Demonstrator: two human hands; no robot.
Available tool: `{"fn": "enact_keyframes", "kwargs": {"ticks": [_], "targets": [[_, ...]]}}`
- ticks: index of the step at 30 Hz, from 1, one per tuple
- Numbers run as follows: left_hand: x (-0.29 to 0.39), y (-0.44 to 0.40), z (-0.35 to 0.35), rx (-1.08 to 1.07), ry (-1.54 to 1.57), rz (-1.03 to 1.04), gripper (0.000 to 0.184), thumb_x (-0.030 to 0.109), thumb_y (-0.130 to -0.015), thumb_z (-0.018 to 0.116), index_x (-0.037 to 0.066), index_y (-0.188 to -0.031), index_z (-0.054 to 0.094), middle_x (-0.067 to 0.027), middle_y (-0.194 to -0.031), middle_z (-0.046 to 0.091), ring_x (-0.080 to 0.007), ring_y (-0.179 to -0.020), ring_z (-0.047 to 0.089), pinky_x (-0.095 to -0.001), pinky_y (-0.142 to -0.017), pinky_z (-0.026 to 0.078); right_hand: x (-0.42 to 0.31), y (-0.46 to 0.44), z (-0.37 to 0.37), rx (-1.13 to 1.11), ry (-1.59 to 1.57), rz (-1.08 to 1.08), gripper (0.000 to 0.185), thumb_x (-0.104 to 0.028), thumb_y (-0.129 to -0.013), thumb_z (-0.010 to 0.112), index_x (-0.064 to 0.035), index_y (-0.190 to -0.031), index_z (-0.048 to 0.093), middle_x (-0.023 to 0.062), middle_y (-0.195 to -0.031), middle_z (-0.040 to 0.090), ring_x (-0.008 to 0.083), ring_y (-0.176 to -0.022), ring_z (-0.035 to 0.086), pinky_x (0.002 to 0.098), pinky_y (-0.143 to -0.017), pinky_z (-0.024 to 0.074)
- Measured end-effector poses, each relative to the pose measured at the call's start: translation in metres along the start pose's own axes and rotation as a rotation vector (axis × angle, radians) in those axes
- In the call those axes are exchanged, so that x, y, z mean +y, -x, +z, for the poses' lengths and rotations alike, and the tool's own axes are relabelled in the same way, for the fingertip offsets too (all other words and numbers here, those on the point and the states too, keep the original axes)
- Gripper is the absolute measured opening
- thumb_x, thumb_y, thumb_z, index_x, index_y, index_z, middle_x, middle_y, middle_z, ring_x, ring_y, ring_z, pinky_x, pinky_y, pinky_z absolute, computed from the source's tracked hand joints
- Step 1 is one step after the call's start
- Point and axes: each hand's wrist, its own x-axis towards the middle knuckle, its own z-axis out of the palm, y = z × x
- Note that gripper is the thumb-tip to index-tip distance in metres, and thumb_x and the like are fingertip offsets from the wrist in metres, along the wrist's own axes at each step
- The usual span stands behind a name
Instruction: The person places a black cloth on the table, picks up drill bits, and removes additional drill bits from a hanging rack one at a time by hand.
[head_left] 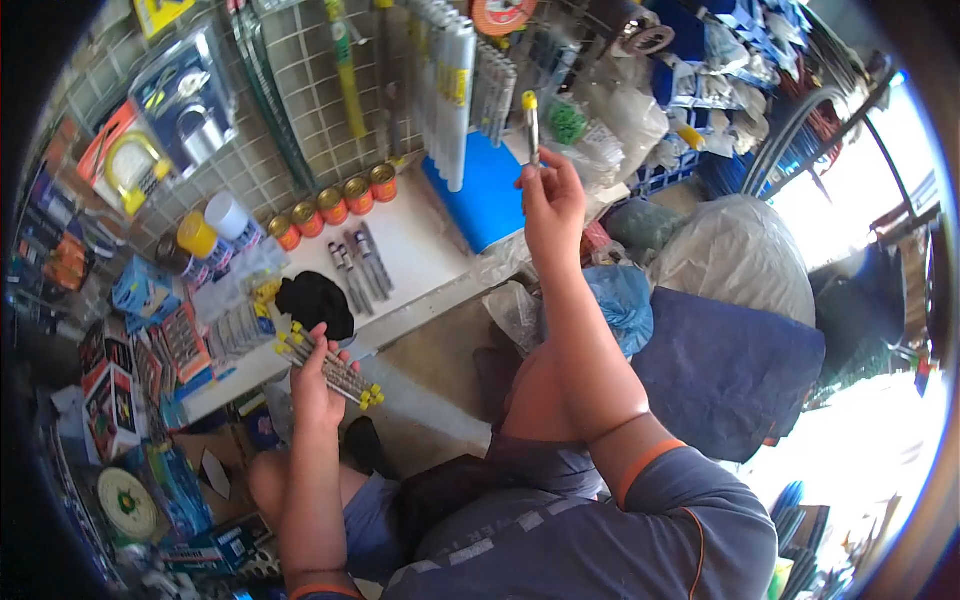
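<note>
My left hand (316,392) is closed around a bundle of slim drill bits (338,372) with yellow end caps. The bundle lies slantwise across the fingers, just in front of the white shelf. Raised high at the right, my right hand (554,205) pinches a single drill bit (531,128) upright, its yellow cap at the top. Behind the left hand, a black cloth-like item (315,303) rests on the shelf. Several grey slim packs (362,265) lie side by side farther back.
On the white shelf (425,275) stand a row of small orange tins (332,206), spray cans (232,220) and a blue folder-like sheet (480,195). Goods hang from a wire grid (285,95). Plastic bags (735,250) and a dark blue sheet (725,370) are at the right.
</note>
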Motion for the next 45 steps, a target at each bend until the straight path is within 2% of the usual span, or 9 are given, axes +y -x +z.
{"fn": "enact_keyframes", "kwargs": {"ticks": [3, 6, 10, 16, 26, 31, 39, 42, 45], "targets": [[-0.002, 0.0, 0.004, -0.002, -0.009, -0.004, 0.027, 0.019, -0.096, 0.06, 0.016, -0.123, 0.06, 0.0009, -0.091, 0.057, -0.0168, -0.083, 0.056, -0.0418, -0.073, 0.051, 0.012, -0.029, -0.016, 0.106, -0.015, -0.013, 0.027, -0.01, -0.095, 0.061, -0.0005, -0.12, 0.056, 0.0043, -0.077, 0.063, 0.0095, -0.072, 0.059, 0.0256, -0.064, 0.0445], [-0.004, 0.002, 0.006, -0.013, -0.01, -0.022, 0.028, 0.018, -0.097, 0.059, 0.015, -0.124, 0.058, 0.0009, -0.09, 0.056, -0.0163, -0.083, 0.055, -0.0413, -0.073, 0.051, 0.032, -0.045, -0.025, 0.15, -0.035, 0.006, 0.03, -0.012, -0.095, 0.061, -0.002, -0.122, 0.054, 0.0039, -0.079, 0.062, 0.0064, -0.057, 0.049, 0.0222, -0.05, 0.0395], [-0.005, 0.008, 0.015, 0.007, -0.046, -0.047, 0.029, 0.02, -0.097, 0.059, 0.015, -0.126, 0.057, 0.0006, -0.091, 0.055, -0.0162, -0.083, 0.055, -0.0416, -0.074, 0.051, 0.046, -0.053, -0.03, 0.166, -0.055, 0.085, 0.029, -0.011, -0.095, 0.061, -0.0025, -0.122, 0.054, 0.0049, -0.079, 0.063, 0.0068, -0.057, 0.049, 0.0228, -0.049, 0.0385], [-0.01, 0.006, 0.015, 0.001, -0.062, -0.036, 0.03, 0.019, -0.097, 0.058, 0.014, -0.126, 0.056, 0.0002, -0.091, 0.055, -0.0163, -0.083, 0.055, -0.0419, -0.074, 0.051, 0.054, -0.063, -0.03, 0.142, -0.017, 0.083, 0.03, -0.011, -0.095, 0.061, -0.0018, -0.123, 0.054, 0.006, -0.079, 0.063, 0.0067, -0.056, 0.048, 0.0226, -0.05, 0.0376], [-0.016, -0.007, 0.012, 0.03, -0.064, -0.065, 0.029, 0.017, -0.096, 0.06, 0.014, -0.124, 0.057, -0.0008, -0.091, 0.055, -0.0171, -0.083, 0.055, -0.0425, -0.073, 0.052, 0.042, -0.066, -0.03, 0.079, -0.16, 0.215, 0.038, -0.013, -0.096, 0.06, -0.0001, -0.131, 0.054, 0.0067, -0.083, 0.064, 0.0074, -0.058, 0.048, 0.0233, -0.052, 0.0392], [-0.015, -0.02, 0.01, 0.054, -0.034, -0.079, 0.026, 0.017, -0.094, 0.062, 0.014, -0.12, 0.06, -0.0015, -0.092, 0.056, -0.019, -0.082, 0.057, -0.0431, -0.072, 0.052, 0.077, -0.096, -0.024, 0.101, -0.098, 0.228, 0.039, -0.015, -0.096, 0.061, -0.0051, -0.134, 0.057, 0.0053, -0.089, 0.069, 0.0128, -0.072, 0.063, 0.026, -0.061, 0.0464], [-0.006, -0.016, 0.022, -0.009, -0.024, -0.069, 0.027, 0.016, -0.093, 0.063, 0.011, -0.119, 0.06, -0.0042, -0.091, 0.058, -0.021, -0.08, 0.059, -0.0446, -0.071, 0.053, 0.129, -0.173, 0.004, 0.033, -0.023, 0.176, 0.042, -0.022, -0.093, 0.067, -0.0043, -0.13, 0.061, 0.0007, -0.087, 0.067, 0.0109, -0.074, 0.06, 0.0282, -0.063, 0.0462], [-0.003, -0.015, 0.019, -0.004, -0.027, -0.072, 0.026, 0.016, -0.093, 0.064, 0.011, -0.118, 0.06, -0.0047, -0.091, 0.058, -0.0216, -0.081, 0.059, -0.0445, -0.071, 0.053, 0.145, -0.199, 0.013, -0.036, -0.044, 0.238, 0.037, -0.013, -0.096, 0.06, -0.0091, -0.133, 0.06, -0.0002, -0.088, 0.066, 0.0091, -0.071, 0.06, 0.0232, -0.06, 0.0446], [-0.003, -0.02, 0.008, -0.001, -0.035, -0.061, 0.025, 0.018, -0.093, 0.064, 0.014, -0.118, 0.06, -0.0044, -0.093, 0.056, -0.0224, -0.082, 0.059, -0.0471, -0.071, 0.054, 0.145, -0.207, 0.022, -0.026, -0.042, 0.253, 0.036, -0.009, -0.094, 0.059, -0.0066, -0.13, 0.062, 0.0024, -0.093, 0.068, 0.0113, -0.071, 0.061, 0.0252, -0.061, 0.0473]]}}
